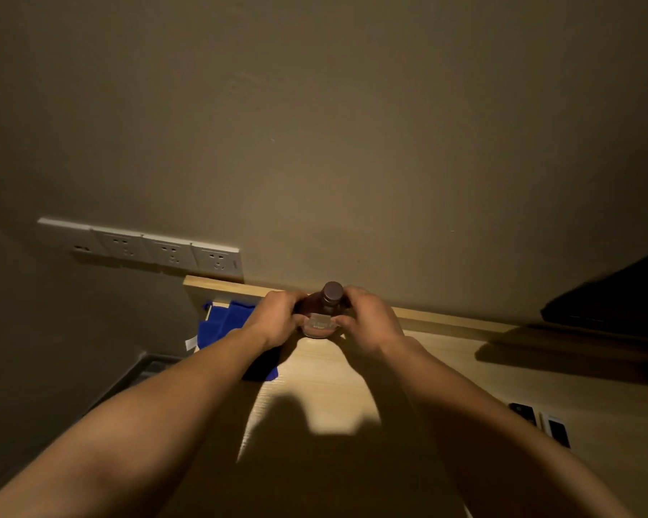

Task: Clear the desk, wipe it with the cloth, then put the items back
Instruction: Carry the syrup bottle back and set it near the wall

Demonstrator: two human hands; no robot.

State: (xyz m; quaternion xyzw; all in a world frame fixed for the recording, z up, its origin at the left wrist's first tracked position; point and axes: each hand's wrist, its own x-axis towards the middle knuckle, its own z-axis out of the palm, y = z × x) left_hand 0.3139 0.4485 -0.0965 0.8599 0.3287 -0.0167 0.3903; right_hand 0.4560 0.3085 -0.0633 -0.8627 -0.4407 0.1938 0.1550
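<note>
A dark brown bottle [324, 312] with a round dark cap and a pale label stands upright at the back of the light wooden desk [337, 383], close to the wall. My left hand [277, 319] grips its left side and my right hand [367, 323] grips its right side, fingers curled round the body. A blue cloth [221, 323] lies crumpled at the desk's back left corner, partly hidden behind my left forearm.
A row of white wall sockets [143, 248] sits above the desk's left end. A dark monitor [614, 293] stands at the right. Two small dark devices [539, 424] lie on the desk at the right. The floor drops away left of the desk.
</note>
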